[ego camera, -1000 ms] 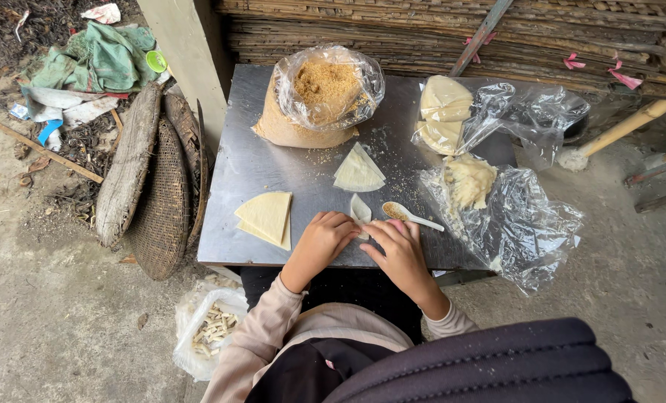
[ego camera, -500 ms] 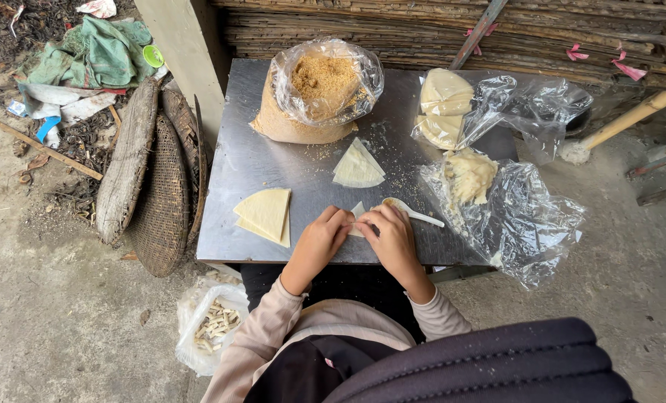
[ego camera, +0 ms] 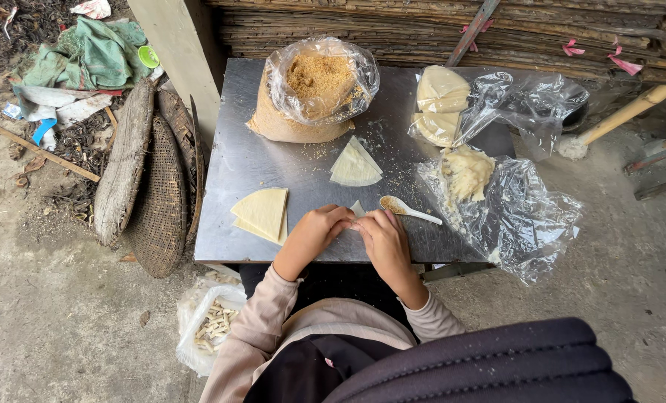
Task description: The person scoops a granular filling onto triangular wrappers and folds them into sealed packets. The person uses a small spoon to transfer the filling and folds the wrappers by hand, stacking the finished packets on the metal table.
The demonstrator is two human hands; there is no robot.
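My left hand (ego camera: pixel 312 233) and my right hand (ego camera: pixel 383 237) meet at the front edge of a metal table (ego camera: pixel 273 153). Both pinch a small pale dough wrapper (ego camera: pixel 357 208), mostly hidden under the fingers. A white spoon (ego camera: pixel 409 210) with brown filling in its bowl lies just right of my right hand. To the left of my left hand sits a stack of quarter-round wrappers (ego camera: pixel 262 214), and a second stack (ego camera: pixel 355 164) lies farther back. An open plastic bag of brown crumbly filling (ego camera: pixel 319 86) stands at the table's back.
A clear bag with round wrappers (ego camera: pixel 441 104) and a lump of dough on plastic sheet (ego camera: pixel 467 173) fill the table's right side. Woven baskets (ego camera: pixel 154 194) lean at the left. A bag of pale pieces (ego camera: pixel 213 325) sits on the ground by my left arm.
My hands have drawn together over the small wrapper, which lay more exposed between them before. The spoon has stayed where it was.
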